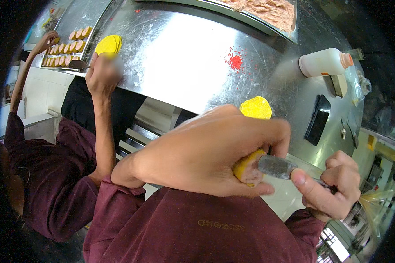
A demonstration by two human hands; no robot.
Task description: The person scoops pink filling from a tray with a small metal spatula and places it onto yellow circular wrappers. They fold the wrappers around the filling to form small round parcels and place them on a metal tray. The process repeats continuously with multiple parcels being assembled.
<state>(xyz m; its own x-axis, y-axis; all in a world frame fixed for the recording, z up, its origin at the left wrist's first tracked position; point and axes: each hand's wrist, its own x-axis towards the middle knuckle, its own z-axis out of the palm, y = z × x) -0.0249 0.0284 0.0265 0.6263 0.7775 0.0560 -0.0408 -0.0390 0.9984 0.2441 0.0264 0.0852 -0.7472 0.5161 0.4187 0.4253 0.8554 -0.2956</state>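
My left hand [202, 151] is curled round a small dumpling [242, 172] with a yellow wrapper and pink meat filling, its open top turned to the right. In my right hand [331, 186] a short spatula is gripped by its handle. The flat metal blade [276, 167] of the spatula meets the filling at the dumpling's mouth. Just beyond my left hand, a stack of round yellow wrappers [256, 107] lies on the steel table, partly hidden by the hand.
A tray of pink filling [267, 12] stands at the back of the table [175, 57]. Red bits [235, 62], a white bottle [322, 62] and a black phone-like slab [317, 120] lie rightward. At left, a co-worker's hand [103, 74] holds a spatula beside wrappers [108, 44] and a dumpling tray [91, 46].
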